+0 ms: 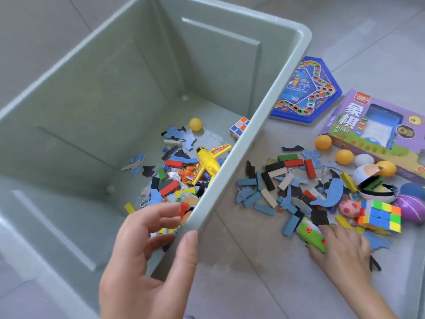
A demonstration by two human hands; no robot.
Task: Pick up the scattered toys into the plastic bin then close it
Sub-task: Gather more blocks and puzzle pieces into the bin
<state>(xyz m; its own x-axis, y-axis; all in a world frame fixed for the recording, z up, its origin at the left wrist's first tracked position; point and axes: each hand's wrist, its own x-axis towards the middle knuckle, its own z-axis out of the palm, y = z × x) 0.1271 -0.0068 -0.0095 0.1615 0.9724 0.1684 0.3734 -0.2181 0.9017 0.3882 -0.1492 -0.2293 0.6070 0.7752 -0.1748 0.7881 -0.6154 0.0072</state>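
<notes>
A large pale green plastic bin (pixel 271 95) fills the left of the head view, open, with no lid in sight. Inside lie a yellow toy plane (pixel 207 163), a small cube (pixel 239 128), a yellow ball (pixel 195 123) and several blocks and puzzle pieces. My left hand (pixel 147 256) grips the bin's near right rim, thumb outside, fingers inside. My right hand (pixel 342 252) rests on the floor pile, its fingers curled round a green and white toy (pixel 309 233). Blocks and puzzle pieces (pixel 276 189) lie scattered right of the bin.
A colourful puzzle cube (pixel 379 216), a pink spotted ball (pixel 349 208), a purple egg (pixel 411 208), orange balls (pixel 344 156) and an open egg toy (pixel 370 180) lie on the grey tiled floor. Behind them sit a purple game box (pixel 345 120) and a blue board game (pixel 303 90).
</notes>
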